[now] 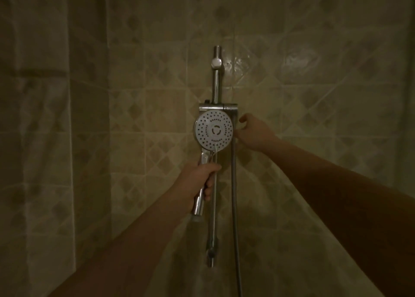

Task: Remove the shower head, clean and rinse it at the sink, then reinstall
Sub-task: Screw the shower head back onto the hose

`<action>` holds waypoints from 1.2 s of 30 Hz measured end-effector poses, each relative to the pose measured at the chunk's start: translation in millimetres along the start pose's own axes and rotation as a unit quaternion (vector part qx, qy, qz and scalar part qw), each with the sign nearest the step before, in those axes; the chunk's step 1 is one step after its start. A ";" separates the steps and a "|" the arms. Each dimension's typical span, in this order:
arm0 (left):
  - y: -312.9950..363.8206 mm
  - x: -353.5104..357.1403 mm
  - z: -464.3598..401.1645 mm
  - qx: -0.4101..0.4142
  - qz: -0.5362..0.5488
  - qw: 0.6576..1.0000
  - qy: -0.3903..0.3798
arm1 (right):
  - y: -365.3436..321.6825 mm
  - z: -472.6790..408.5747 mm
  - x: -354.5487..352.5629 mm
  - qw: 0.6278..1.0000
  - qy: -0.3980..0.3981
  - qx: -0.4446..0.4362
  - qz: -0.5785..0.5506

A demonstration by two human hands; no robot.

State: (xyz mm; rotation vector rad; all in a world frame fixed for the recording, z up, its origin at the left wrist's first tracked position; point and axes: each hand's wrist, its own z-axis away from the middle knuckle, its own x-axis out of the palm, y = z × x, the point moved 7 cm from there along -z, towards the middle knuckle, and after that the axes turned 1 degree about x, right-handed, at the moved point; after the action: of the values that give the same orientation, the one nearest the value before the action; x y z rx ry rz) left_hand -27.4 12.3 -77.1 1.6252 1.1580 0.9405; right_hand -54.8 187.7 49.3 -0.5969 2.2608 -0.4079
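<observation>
The shower head (213,130) sits up against the chrome holder (218,106) on the vertical slide rail (216,88), its round pale face turned outward, dotted with rings of small dark nozzles around a central disc. Its shiny chrome handle runs down and slightly left from the face, ending in a pale threaded tip. The left hand (197,180) grips that handle below the face, fingers curled round it and thumb across the front. The right hand (253,131) is just right of the face, at the grey hose (234,184) that hangs straight down from the holder; its fingers seem to pinch the hose, though the dim light makes this uncertain. The rail is a slim polished tube with a round knob mount above the shower head. Behind the shower head is the glossy tiled wall (314,94), beige with diamond patterns
</observation>
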 end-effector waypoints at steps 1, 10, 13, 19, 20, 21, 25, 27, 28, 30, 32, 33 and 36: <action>1.0 0.3 -0.2 0.002 0.000 1.000 -0.002 | -2.7 -7.5 0.5 1.000 0.008 -0.004 -0.020; 6.2 -11.3 -12.6 0.004 0.010 1.000 -0.027 | -10.7 -54.4 0.6 0.990 0.034 -0.125 0.046; 4.3 -15.9 -19.6 0.005 0.014 0.999 -0.035 | -10.5 -59.5 -2.7 0.984 0.033 -0.166 0.054; -12.1 -17.6 -27.7 -0.013 0.012 0.999 -0.029 | -2.4 -58.9 -0.5 0.980 0.045 -0.191 0.016; -15.6 -16.5 -28.3 -0.016 0.013 0.999 -0.027 | -1.7 -56.8 1.0 0.979 0.059 -0.193 0.001; -19.0 -15.1 -28.8 -0.018 0.013 0.999 -0.025 | -0.9 -54.5 2.3 0.978 0.071 -0.194 -0.017; -29.8 -10.1 -30.0 -0.023 0.013 1.000 -0.007 | 4.9 -52.9 4.7 0.974 0.074 -0.197 -0.086; -32.1 -9.5 -30.3 -0.021 0.011 1.000 -0.001 | 6.4 -56.5 3.4 0.976 0.055 -0.203 -0.062; -32.1 -9.4 -30.3 -0.020 0.011 1.000 0.002 | 6.3 -58.3 2.3 0.976 0.046 -0.209 -0.037; -31.2 -9.6 -30.7 -0.018 0.013 1.000 0.008 | 5.3 -61.4 0.7 0.972 0.029 -0.234 0.019; -29.6 -9.3 -30.6 -0.018 0.018 1.000 0.012 | 3.6 -63.1 -1.5 0.961 0.024 -0.263 0.078; -29.0 -9.1 -30.4 -0.019 0.019 1.000 0.011 | 3.3 -64.6 -3.6 0.958 0.023 -0.269 0.099; -30.2 -10.0 -28.2 -0.024 0.007 1.000 0.002 | 2.4 -68.1 -10.7 0.951 0.012 -0.283 0.124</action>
State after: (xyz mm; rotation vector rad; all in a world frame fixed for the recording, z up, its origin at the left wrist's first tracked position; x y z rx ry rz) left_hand -64.4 14.0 -97.9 1.5959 1.1198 0.9731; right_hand -99.1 202.7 99.9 -0.5753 2.4377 0.3778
